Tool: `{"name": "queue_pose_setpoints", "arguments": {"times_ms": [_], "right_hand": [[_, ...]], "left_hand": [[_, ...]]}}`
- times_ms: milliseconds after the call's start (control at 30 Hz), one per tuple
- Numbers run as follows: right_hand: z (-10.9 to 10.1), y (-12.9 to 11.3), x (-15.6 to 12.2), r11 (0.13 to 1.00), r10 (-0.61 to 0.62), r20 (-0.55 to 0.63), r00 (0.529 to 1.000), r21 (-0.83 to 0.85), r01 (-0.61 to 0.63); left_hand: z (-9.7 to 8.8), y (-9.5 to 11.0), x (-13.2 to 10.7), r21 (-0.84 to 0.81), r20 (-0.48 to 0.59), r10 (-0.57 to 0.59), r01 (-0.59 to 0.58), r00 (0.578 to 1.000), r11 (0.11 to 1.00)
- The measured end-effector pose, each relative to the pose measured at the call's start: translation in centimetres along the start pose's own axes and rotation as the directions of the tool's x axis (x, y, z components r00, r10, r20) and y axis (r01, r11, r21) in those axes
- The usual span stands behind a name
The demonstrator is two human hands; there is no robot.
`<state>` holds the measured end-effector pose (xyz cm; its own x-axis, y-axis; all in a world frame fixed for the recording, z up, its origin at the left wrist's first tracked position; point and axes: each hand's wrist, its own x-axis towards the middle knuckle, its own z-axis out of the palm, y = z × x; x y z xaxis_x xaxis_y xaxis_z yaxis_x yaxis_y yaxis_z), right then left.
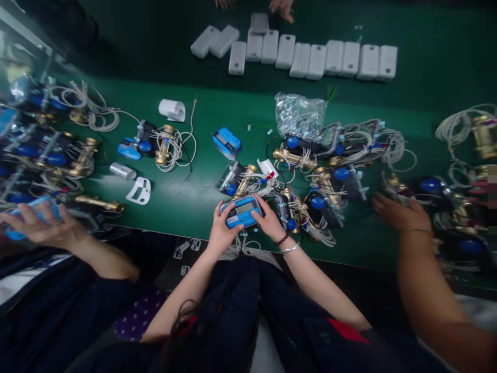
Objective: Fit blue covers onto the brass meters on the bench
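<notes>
Between both hands, at the near edge of the green table, is a blue meter display unit (244, 210) with a grey screen facing up. My left hand (224, 228) grips its left end, fingers wrapped round the side. At the other end my right hand (269, 221) holds it, the thumb lying on the front face by the screen. Just beyond lie brass meter bodies (245, 180) with coiled white cables and blue caps. A second blue display unit (227, 143) rests farther back. A white curled label (267, 168) lies among the cables.
Co-workers' hands are at the left (42, 223) and right (404, 213). A row of white boxes (285, 52) stands across the back, near another person's hand (283, 9). A clear plastic bag (301, 115), a white label roll (172, 110) and several brass meters (165, 145) lie on the green table (174, 202).
</notes>
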<state>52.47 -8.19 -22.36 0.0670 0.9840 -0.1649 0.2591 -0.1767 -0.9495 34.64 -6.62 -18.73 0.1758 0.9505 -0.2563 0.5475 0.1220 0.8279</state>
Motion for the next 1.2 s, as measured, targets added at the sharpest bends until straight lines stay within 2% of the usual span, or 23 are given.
{"name": "queue_pose_setpoints", "arguments": {"times_ms": [133, 233, 367, 467, 567, 667, 767, 833, 900, 933, 1000, 1067, 1100, 1167, 1200], "right_hand": [[0.9, 0.0, 0.7, 0.995, -0.004, -0.031, 1.000, -0.101, 0.001], [1.9, -0.6, 1.7, 0.982, 0.006, -0.127, 0.992, -0.186, -0.030], [2.5, -1.6, 2.8, 0.979, 0.006, -0.245, 0.969, -0.198, -0.056], [2.8, -2.6, 2.3, 0.980, -0.021, -0.255, 0.967, -0.197, -0.031], [3.8, -4.7, 0.1, 0.981, -0.085, -0.200, 0.976, -0.188, 0.047], [5.0, -7.9, -2.8, 0.982, -0.156, -0.125, 0.980, -0.126, 0.140], [5.1, -11.6, -4.7, 0.964, -0.248, -0.083, 0.965, -0.117, 0.237], [4.3, -13.4, -4.6, 0.938, -0.313, -0.073, 0.947, -0.181, 0.296], [3.0, -14.5, -3.4, 0.940, -0.311, -0.100, 0.945, -0.176, 0.291], [2.3, -14.8, -2.5, 0.960, -0.271, -0.119, 0.955, -0.106, 0.259], [0.8, -15.0, -0.5, 0.980, -0.125, -0.100, 0.987, 0.145, 0.139], [-0.4, -15.1, 1.1, 0.908, 0.054, 0.011, 0.998, 0.415, -0.054], [-0.9, -15.2, 1.7, 0.856, 0.117, 0.071, 0.991, 0.499, -0.137], [-1.4, -15.7, 2.3, 0.748, 0.193, 0.159, 0.968, 0.615, -0.250], [-1.5, -16.0, 2.4, 0.700, 0.207, 0.189, 0.960, 0.657, -0.280]], "left_hand": [[1.0, -0.4, 0.2, -0.033, -0.091, 0.005, -0.008, 0.996, 0.999], [1.7, -0.3, 0.9, -0.074, -0.188, -0.029, 0.016, 0.982, 0.997], [1.7, 0.3, 2.6, -0.275, -0.276, -0.222, 0.145, 0.935, 0.950], [0.3, 0.1, 3.6, -0.408, -0.255, -0.346, 0.224, 0.903, 0.885], [-1.8, -0.6, 3.6, -0.534, -0.186, -0.434, 0.280, 0.881, 0.798], [-3.4, -1.1, 2.2, -0.676, -0.099, -0.511, 0.319, 0.854, 0.665], [-3.9, -0.1, 0.3, -0.772, -0.056, -0.535, 0.304, 0.843, 0.559], [-4.3, 1.5, -1.0, -0.835, -0.051, -0.521, 0.250, 0.852, 0.490], [-5.3, 3.4, -2.1, -0.871, -0.084, -0.460, 0.159, 0.884, 0.465], [-6.1, 4.3, -2.7, -0.870, -0.095, -0.401, 0.120, 0.911, 0.478], [-8.1, 5.4, -3.7, -0.836, -0.074, -0.249, 0.076, 0.966, 0.543], [-9.9, 5.4, -4.4, -0.798, -0.063, -0.121, 0.023, 0.991, 0.603], [-10.4, 5.0, -4.7, -0.779, -0.108, -0.080, -0.034, 0.991, 0.627], [-10.3, 3.6, -4.9, -0.716, -0.220, -0.019, -0.148, 0.975, 0.683], [-9.7, 2.7, -4.9, -0.684, -0.221, 0.023, -0.172, 0.975, 0.709]]}}
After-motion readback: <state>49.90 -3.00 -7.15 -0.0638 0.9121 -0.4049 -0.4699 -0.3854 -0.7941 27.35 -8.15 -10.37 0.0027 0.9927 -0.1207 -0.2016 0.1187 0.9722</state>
